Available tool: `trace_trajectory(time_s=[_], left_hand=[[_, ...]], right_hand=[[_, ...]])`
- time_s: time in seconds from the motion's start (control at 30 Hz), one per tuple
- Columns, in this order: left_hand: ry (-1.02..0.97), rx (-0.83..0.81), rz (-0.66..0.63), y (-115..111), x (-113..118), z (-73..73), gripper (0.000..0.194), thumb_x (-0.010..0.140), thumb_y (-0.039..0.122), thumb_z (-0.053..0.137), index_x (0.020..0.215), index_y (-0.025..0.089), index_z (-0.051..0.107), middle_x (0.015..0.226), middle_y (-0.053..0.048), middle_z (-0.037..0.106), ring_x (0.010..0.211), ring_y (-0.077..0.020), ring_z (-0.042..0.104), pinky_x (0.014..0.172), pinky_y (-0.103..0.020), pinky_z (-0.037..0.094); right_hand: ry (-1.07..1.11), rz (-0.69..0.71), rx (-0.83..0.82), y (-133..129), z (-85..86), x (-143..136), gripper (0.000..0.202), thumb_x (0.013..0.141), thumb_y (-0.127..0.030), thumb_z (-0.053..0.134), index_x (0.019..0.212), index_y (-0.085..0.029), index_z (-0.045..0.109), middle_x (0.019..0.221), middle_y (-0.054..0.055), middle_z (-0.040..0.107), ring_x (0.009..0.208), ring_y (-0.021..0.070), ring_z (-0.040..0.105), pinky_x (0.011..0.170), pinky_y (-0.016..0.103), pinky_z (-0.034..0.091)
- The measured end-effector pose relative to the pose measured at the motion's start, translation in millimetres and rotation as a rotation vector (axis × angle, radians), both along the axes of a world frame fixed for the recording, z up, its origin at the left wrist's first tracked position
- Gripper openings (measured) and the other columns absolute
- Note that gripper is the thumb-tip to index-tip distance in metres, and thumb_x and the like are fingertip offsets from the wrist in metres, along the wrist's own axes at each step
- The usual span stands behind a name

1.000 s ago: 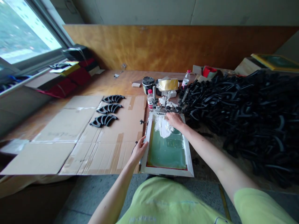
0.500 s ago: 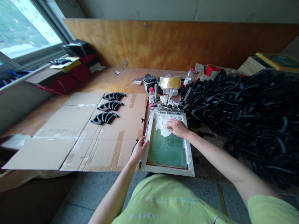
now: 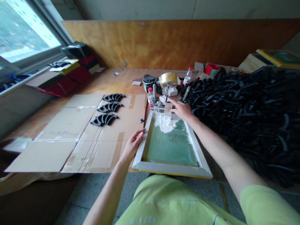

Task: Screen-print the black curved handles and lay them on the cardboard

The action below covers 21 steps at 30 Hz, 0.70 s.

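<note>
A framed green screen point(image 3: 169, 147) is tilted, its near edge raised toward me. White paste point(image 3: 165, 123) lies on its far part. My left hand point(image 3: 135, 142) is closed on the left side of the frame. At the far end of the screen my right hand point(image 3: 181, 109) has its index finger stretched out, beside a pale flat scraper point(image 3: 168, 110) that it appears to hold. Metal clamps point(image 3: 159, 104) stand behind the frame. Three groups of curved black parts point(image 3: 104, 119) lie on flattened cardboard point(image 3: 93, 150) to the left.
A heap of black parts point(image 3: 246, 109) covers the right side. Behind the frame stand a red-capped bottle point(image 3: 150, 98), a dark tub point(image 3: 148, 82), a roll of yellow tape point(image 3: 168, 79) and another bottle point(image 3: 187, 77). Red and black boxes point(image 3: 75, 79) sit by the window.
The near end of the frame has risen toward me, with my left hand moving slightly left along with it. My right hand has moved away from me to the screen's far edge.
</note>
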<state>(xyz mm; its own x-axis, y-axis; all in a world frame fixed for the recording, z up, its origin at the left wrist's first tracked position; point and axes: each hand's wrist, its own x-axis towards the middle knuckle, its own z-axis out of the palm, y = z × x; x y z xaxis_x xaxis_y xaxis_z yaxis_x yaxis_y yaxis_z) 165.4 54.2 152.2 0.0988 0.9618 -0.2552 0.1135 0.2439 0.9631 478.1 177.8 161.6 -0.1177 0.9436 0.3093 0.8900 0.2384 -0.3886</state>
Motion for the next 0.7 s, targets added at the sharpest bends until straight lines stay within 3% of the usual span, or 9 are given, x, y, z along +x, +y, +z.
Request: trace_trajectory(time_s=[0.07,0.17,0.23,0.3,0.4,0.5,0.57,0.63,0.7], left_hand=[[-0.094,0.063,0.024,12.1,5.5,21.7,0.052,0.079,0.062,0.058,0.103,0.017,0.068,0.079,-0.002,0.067,0.059,-0.0118,0.058,0.050,-0.021,0.043],[-0.269,0.223,0.087,37.8,20.1,46.4,0.052,0.081,0.062,0.055,0.107,0.018,0.065,0.095,-0.005,0.068,0.077,-0.0151,0.064,0.064,-0.024,0.051],[-0.318,0.257,0.118,53.3,29.8,55.0,0.051,0.081,0.060,0.054,0.110,0.019,0.062,0.096,-0.006,0.068,0.083,-0.0164,0.066,0.069,-0.027,0.054],[-0.331,0.229,0.178,59.8,37.9,52.6,0.052,0.082,0.061,0.052,0.113,0.019,0.059,0.092,-0.005,0.068,0.080,-0.0161,0.066,0.067,-0.028,0.055],[-0.320,0.102,0.203,43.4,51.0,24.2,0.056,0.082,0.063,0.052,0.117,0.020,0.055,0.096,-0.008,0.070,0.078,-0.0158,0.066,0.064,-0.026,0.055],[-0.270,-0.251,-0.010,2.9,67.5,-20.6,0.062,0.078,0.065,0.058,0.117,0.018,0.055,0.108,-0.016,0.069,0.085,-0.0212,0.068,0.064,-0.030,0.055],[-0.284,-0.403,-0.076,-21.5,73.8,-47.1,0.060,0.077,0.067,0.057,0.111,0.018,0.056,0.111,-0.017,0.068,0.091,-0.0234,0.068,0.067,-0.033,0.056],[-0.300,-0.424,-0.057,-31.5,67.7,-66.5,0.056,0.078,0.068,0.055,0.102,0.018,0.056,0.101,-0.013,0.070,0.084,-0.0210,0.068,0.066,-0.032,0.055],[-0.206,-0.356,-0.020,-24.2,44.0,-80.6,0.056,0.078,0.070,0.050,0.096,0.017,0.055,0.084,-0.008,0.069,0.067,-0.0169,0.065,0.058,-0.028,0.051]], right_hand=[[0.101,-0.151,0.048,0.0,-0.5,33.4,0.043,0.085,-0.027,0.062,0.128,-0.024,0.059,0.092,0.003,0.070,0.079,0.0185,0.062,0.080,0.030,0.047],[0.196,-0.397,-0.012,-23.7,-24.5,68.6,0.022,0.088,-0.025,0.054,0.104,-0.017,0.068,0.082,0.005,0.069,0.074,0.0193,0.062,0.076,0.031,0.048],[0.195,-0.362,-0.124,-45.8,-51.1,68.4,0.017,0.085,-0.025,0.059,0.095,-0.016,0.068,0.081,0.006,0.069,0.076,0.0203,0.062,0.076,0.032,0.048],[0.156,-0.148,-0.204,-65.7,-76.2,50.8,0.020,0.079,-0.026,0.068,0.098,-0.019,0.068,0.087,0.005,0.069,0.084,0.0209,0.062,0.080,0.033,0.048],[0.049,0.092,-0.210,-89.8,-93.0,8.6,0.026,0.074,-0.023,0.074,0.100,-0.022,0.069,0.095,0.004,0.067,0.095,0.0213,0.059,0.088,0.035,0.045],[0.040,0.080,-0.148,-114.4,-84.8,-37.3,0.009,0.081,-0.023,0.069,0.090,-0.021,0.070,0.090,0.005,0.065,0.094,0.0207,0.057,0.087,0.034,0.044],[0.063,0.165,-0.092,-130.1,-77.1,-61.7,0.011,0.084,-0.026,0.067,0.094,-0.021,0.071,0.089,0.006,0.065,0.096,0.0210,0.056,0.089,0.034,0.044],[0.081,0.344,-0.082,-140.0,-75.0,-66.5,0.017,0.088,-0.027,0.063,0.102,-0.024,0.070,0.093,0.005,0.067,0.097,0.0202,0.057,0.091,0.034,0.044],[0.105,0.380,-0.109,-141.3,-80.7,-39.3,0.021,0.091,-0.024,0.055,0.107,-0.025,0.070,0.099,0.005,0.068,0.098,0.0191,0.058,0.091,0.033,0.045]])
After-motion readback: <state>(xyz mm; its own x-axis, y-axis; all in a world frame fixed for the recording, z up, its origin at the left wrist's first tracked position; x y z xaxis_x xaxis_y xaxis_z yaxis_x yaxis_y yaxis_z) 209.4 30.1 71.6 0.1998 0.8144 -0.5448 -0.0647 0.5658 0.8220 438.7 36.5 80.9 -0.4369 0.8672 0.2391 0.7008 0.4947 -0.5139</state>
